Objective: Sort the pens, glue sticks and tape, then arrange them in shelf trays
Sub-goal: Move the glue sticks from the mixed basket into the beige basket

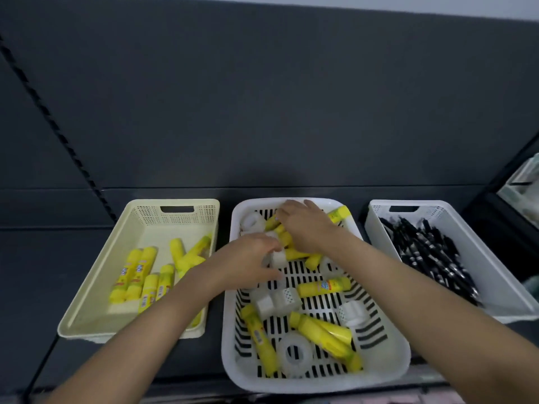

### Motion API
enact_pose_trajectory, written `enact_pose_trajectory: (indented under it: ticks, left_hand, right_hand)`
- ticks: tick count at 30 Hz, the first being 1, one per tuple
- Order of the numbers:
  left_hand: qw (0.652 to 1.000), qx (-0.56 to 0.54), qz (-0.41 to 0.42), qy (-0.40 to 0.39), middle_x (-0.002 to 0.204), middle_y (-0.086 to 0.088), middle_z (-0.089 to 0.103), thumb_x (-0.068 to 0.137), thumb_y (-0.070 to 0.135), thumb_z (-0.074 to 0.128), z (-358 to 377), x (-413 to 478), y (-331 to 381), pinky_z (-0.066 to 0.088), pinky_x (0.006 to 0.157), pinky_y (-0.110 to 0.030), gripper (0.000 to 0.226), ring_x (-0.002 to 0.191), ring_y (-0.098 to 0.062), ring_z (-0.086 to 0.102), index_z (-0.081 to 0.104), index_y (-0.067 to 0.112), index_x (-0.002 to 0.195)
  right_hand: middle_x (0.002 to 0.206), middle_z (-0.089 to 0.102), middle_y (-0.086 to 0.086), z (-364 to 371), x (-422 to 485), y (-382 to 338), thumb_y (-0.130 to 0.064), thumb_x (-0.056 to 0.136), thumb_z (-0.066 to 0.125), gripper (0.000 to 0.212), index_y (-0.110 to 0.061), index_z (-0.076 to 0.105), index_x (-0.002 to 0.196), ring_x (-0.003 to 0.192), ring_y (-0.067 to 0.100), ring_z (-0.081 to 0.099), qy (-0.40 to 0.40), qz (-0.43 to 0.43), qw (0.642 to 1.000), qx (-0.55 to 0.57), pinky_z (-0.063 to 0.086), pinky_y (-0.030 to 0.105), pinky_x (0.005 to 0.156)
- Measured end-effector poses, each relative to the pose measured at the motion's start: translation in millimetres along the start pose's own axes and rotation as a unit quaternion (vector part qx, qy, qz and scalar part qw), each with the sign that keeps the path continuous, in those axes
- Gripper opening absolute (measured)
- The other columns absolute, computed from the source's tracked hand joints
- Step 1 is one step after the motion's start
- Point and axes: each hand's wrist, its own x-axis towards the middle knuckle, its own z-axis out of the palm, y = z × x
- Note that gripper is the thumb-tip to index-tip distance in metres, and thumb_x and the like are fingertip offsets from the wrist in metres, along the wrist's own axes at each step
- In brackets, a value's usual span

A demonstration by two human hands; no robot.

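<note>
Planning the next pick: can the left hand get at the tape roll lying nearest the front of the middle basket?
Probably yes: the tape roll lies uncovered between glue sticks, and the left hand, farther back, need only draw back.

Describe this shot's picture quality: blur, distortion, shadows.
Head view: wide-angle distortion bows the back panel and splays the cream tray and white pen tray outward. Head view: blur smears the pens and makes labels on the glue sticks unreadable. Head view: light is soft and even, with a faint shadow above the slotted basket.
</note>
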Motion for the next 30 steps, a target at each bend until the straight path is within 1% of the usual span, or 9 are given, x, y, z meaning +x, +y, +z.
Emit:
enact_pose_trajectory:
  ticks: [2,5,9,13,17,19,22,26,30]
  left_hand:
    - [1.000,0.007,0.006,-0.014,0.113,0.004,0.052,0.085,0.043,0.063,7.3,7.6,5.6,0.047,0.085,-0.032,0.050,0.107,-0.015,0.052,0.052,0.021,0.129]
    - [1.000,0.002,0.005,-0.031,0.120,0.001,0.052,0.087,0.040,0.062,13.0,14.5,12.4,0.047,0.087,-0.032,0.051,0.108,-0.016,0.051,0.050,0.019,0.132]
    - [1.000,0.001,0.003,-0.030,0.122,0.000,0.052,0.088,0.040,0.062,16.4,16.8,17.9,0.046,0.085,-0.029,0.051,0.106,-0.014,0.051,0.051,0.018,0.132]
    - [1.000,-0.012,0.000,-0.015,0.121,0.003,0.055,0.088,0.040,0.062,15.5,16.8,16.1,0.045,0.089,-0.027,0.047,0.109,-0.011,0.052,0.054,0.019,0.129]
    - [0.999,-0.026,-0.012,0.017,0.107,0.003,0.059,0.086,0.040,0.063,11.5,15.3,11.2,0.046,0.085,-0.028,0.039,0.100,-0.012,0.054,0.059,0.019,0.120]
    - [0.999,-0.030,-0.018,0.024,0.104,0.005,0.058,0.086,0.040,0.063,11.2,14.9,11.1,0.047,0.084,-0.029,0.037,0.098,-0.011,0.055,0.059,0.020,0.117]
    - [0.999,-0.030,-0.008,0.017,0.102,0.005,0.056,0.086,0.039,0.064,14.0,17.2,16.5,0.046,0.082,-0.030,0.034,0.095,-0.012,0.053,0.059,0.020,0.113]
    - [1.000,0.006,0.003,-0.003,0.116,0.002,0.053,0.085,0.044,0.064,21.0,28.8,32.1,0.044,0.086,-0.027,0.052,0.106,-0.013,0.050,0.053,0.019,0.129]
    - [0.996,0.079,0.013,-0.035,0.126,-0.003,0.050,0.070,0.060,0.070,33.0,53.2,49.7,0.047,0.091,-0.034,0.083,0.112,-0.019,0.048,0.044,0.014,0.134]
  right_hand:
    - [0.135,0.040,0.008,2.6,0.8,1.3,-0.022,0.084,0.059,0.053,-0.012,0.042,0.133,0.128,0.026,0.033,-0.004,0.005,0.999,-0.034,0.026,0.049,0.105]
    - [0.126,0.041,0.010,4.3,-2.0,5.5,-0.033,0.085,0.058,0.048,-0.011,0.048,0.126,0.116,0.029,0.038,0.014,0.013,0.998,-0.061,0.031,0.047,0.095]
    - [0.126,0.040,0.013,8.4,-1.6,12.9,-0.037,0.085,0.057,0.050,-0.008,0.047,0.124,0.117,0.031,0.038,0.011,0.028,0.999,-0.043,0.036,0.045,0.093]
    - [0.118,0.049,0.011,10.5,1.3,15.8,-0.036,0.083,0.059,0.049,-0.008,0.046,0.120,0.111,0.029,0.046,0.002,0.045,0.999,0.020,0.041,0.040,0.084]
    - [0.098,0.059,0.004,15.4,-1.7,22.9,-0.040,0.080,0.059,0.036,-0.014,0.047,0.101,0.084,0.022,0.055,-0.022,0.072,0.990,0.119,0.044,0.034,0.065]
    - [0.090,0.060,0.002,17.8,-4.9,24.5,-0.040,0.079,0.060,0.031,-0.018,0.042,0.090,0.075,0.020,0.055,-0.006,0.073,0.989,0.130,0.043,0.032,0.058]
    - [0.076,0.052,0.001,14.2,-11.7,26.5,-0.033,0.079,0.063,0.030,-0.016,0.041,0.088,0.069,0.022,0.055,0.011,0.097,0.982,0.162,0.038,0.029,0.050]
    - [0.077,0.052,0.002,9.1,-21.5,35.2,-0.025,0.078,0.064,0.029,-0.007,0.051,0.097,0.068,0.020,0.052,0.087,0.164,0.950,0.249,0.035,0.028,0.050]
    - [0.084,0.059,0.005,2.9,-32.5,47.4,-0.023,0.075,0.068,0.031,-0.006,0.056,0.098,0.077,0.024,0.057,0.152,0.227,0.877,0.395,0.038,0.029,0.060]
